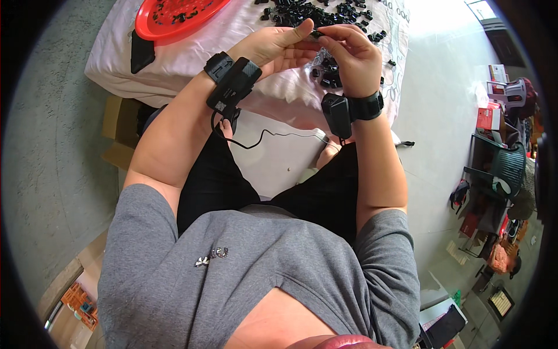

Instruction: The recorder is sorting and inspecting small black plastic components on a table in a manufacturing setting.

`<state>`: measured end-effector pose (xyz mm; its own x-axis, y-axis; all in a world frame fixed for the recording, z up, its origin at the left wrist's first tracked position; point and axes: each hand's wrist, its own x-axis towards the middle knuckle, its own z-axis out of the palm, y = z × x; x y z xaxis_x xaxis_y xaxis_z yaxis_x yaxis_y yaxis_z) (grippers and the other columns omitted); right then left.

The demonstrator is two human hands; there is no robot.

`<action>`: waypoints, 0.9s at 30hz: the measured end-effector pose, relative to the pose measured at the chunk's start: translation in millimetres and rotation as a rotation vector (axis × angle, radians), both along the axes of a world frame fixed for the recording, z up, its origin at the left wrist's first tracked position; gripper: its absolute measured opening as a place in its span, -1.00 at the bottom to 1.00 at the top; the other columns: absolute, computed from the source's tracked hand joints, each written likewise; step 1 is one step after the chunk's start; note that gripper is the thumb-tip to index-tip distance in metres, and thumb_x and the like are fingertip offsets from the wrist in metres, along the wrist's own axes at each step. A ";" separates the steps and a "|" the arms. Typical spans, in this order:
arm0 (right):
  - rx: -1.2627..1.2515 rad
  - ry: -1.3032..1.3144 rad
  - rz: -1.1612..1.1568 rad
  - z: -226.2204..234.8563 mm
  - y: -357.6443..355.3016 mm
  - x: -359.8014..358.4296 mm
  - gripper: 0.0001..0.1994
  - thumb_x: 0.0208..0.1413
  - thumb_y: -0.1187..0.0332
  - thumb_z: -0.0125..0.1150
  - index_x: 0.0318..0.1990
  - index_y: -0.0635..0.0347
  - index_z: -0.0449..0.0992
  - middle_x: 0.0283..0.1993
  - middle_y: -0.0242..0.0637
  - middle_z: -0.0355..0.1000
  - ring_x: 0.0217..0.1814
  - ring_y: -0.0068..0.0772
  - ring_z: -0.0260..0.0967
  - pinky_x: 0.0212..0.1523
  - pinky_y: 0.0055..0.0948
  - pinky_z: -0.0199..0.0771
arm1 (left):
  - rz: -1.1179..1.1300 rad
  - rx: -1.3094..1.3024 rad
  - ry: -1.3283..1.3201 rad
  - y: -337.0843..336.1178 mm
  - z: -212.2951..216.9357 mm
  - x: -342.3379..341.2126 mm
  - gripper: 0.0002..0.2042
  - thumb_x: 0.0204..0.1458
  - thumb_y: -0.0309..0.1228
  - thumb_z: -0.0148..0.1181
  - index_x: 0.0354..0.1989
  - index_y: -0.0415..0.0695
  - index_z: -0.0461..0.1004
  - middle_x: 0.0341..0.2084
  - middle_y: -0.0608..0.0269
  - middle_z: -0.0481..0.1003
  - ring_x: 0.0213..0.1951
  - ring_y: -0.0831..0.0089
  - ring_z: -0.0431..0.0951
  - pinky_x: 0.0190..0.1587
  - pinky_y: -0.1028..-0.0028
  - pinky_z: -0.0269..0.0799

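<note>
Over the near edge of a cloth-covered table, my two hands meet. My right hand pinches a small black piece between thumb and fingertips; its exact kind is too small to make out. My left hand is beside it, palm turned inward, thumb raised and fingers stretched out. Its fingertips come close to the piece, partly hidden behind the right hand. Just beyond lies a wide heap of small black plastic parts. More of these black parts are under my right hand, next to some clear plastic.
A red round tray with small dark bits stands at the far left, beside a flat black object. A cardboard box is on the floor at left. Chairs and clutter line the right. A thin cable runs from my left wrist.
</note>
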<state>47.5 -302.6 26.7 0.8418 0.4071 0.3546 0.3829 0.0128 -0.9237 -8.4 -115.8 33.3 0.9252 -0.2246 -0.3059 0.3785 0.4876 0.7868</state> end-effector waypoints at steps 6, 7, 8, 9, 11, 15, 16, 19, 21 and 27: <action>0.075 0.008 0.081 3.4 1.6 -1.3 -0.85 0.08 0.57 0.28 -0.18 0.31 0.62 -0.07 -0.31 0.50 -0.06 -0.51 0.46 -0.05 -0.57 0.48 | -0.141 -0.012 -0.094 -2.5 4.5 -3.0 -0.41 0.08 0.14 0.14 -0.04 -0.21 0.47 -0.17 0.22 0.54 -0.10 0.45 0.55 0.02 0.46 0.49; 0.084 0.035 0.108 4.0 1.5 -2.0 -0.85 0.08 0.56 0.29 -0.17 0.32 0.62 -0.08 -0.30 0.51 -0.06 -0.51 0.47 -0.05 -0.58 0.47 | -0.160 -0.021 -0.112 -1.4 2.9 -1.4 -0.42 0.10 0.13 0.12 -0.03 -0.21 0.46 -0.16 0.22 0.53 -0.09 0.45 0.55 0.03 0.46 0.49; 0.085 0.035 0.107 2.6 1.8 -2.0 -0.85 0.08 0.56 0.29 -0.17 0.32 0.62 -0.08 -0.30 0.51 -0.06 -0.51 0.47 -0.05 -0.58 0.47 | -0.178 -0.028 -0.129 0.0 1.6 0.0 -0.43 0.12 0.11 0.11 -0.02 -0.22 0.46 -0.15 0.22 0.53 -0.09 0.45 0.55 0.03 0.45 0.49; 0.060 0.020 0.110 -0.2 2.0 -1.8 -0.85 0.12 0.52 0.27 -0.16 0.32 0.62 -0.08 -0.31 0.52 -0.06 -0.52 0.47 -0.03 -0.58 0.46 | -0.179 -0.027 -0.129 0.9 -1.0 1.7 -0.43 0.12 0.11 0.11 -0.02 -0.22 0.46 -0.15 0.22 0.53 -0.09 0.45 0.55 0.03 0.45 0.49; 0.034 0.006 0.110 -2.2 1.3 -0.2 -0.85 0.16 0.48 0.25 -0.14 0.32 0.62 -0.08 -0.31 0.52 -0.06 -0.53 0.47 -0.02 -0.59 0.45 | -0.188 0.005 -0.145 1.5 -4.6 4.0 -0.45 0.20 0.05 0.01 0.05 -0.25 0.39 -0.12 0.18 0.49 -0.04 0.42 0.51 0.05 0.44 0.44; 0.025 0.231 0.168 4.8 8.4 -10.8 -0.71 0.27 0.31 0.17 0.04 0.31 0.52 -0.07 -0.32 0.53 -0.07 -0.56 0.47 0.00 -0.59 0.45 | -0.178 -0.002 -0.145 3.5 -6.8 1.5 -0.52 0.26 -0.04 0.00 0.04 -0.26 0.39 -0.15 0.20 0.49 -0.08 0.46 0.51 0.04 0.46 0.45; 0.043 0.288 0.177 7.3 11.8 -15.0 -0.65 0.30 0.25 0.14 0.10 0.30 0.48 -0.07 -0.32 0.53 -0.08 -0.57 0.47 -0.01 -0.59 0.46 | -0.172 0.005 -0.164 5.2 -8.6 0.8 -0.55 0.28 -0.07 -0.01 0.04 -0.27 0.39 -0.16 0.21 0.48 -0.09 0.48 0.51 0.04 0.46 0.45; -0.017 0.236 0.140 -13.5 14.1 -9.7 -0.60 0.23 0.21 0.22 0.08 0.32 0.48 -0.20 -0.28 0.56 -0.20 -0.60 0.48 -0.17 -0.58 0.48 | -0.172 0.030 -0.198 -1.0 -6.5 -0.3 -0.59 0.31 -0.13 -0.03 0.03 -0.29 0.38 -0.16 0.22 0.48 -0.10 0.51 0.51 0.04 0.46 0.45; -0.130 0.213 0.140 -9.6 12.7 -10.8 -0.59 0.28 0.22 0.17 0.12 0.38 0.44 -0.13 -0.30 0.54 -0.13 -0.58 0.49 -0.07 -0.57 0.51 | -0.163 0.053 -0.206 -1.7 -7.4 -1.7 -0.61 0.32 -0.16 -0.04 0.03 -0.30 0.37 -0.15 0.22 0.48 -0.10 0.52 0.51 0.04 0.47 0.45; -0.094 0.142 0.119 -8.2 13.8 -14.5 -0.62 0.26 0.24 0.20 0.07 0.38 0.49 -0.16 -0.30 0.56 -0.14 -0.59 0.48 -0.10 -0.58 0.50 | -0.155 0.118 -0.248 -2.6 -8.4 -1.4 -0.61 0.33 -0.19 -0.05 0.04 -0.33 0.36 -0.08 0.17 0.48 -0.04 0.47 0.52 0.10 0.44 0.44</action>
<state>33.0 -288.8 18.4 0.8244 0.5325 0.1917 0.2499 -0.0385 -0.9675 -9.8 -118.4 24.9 0.9324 -0.3452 -0.1073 0.2304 0.3387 0.9122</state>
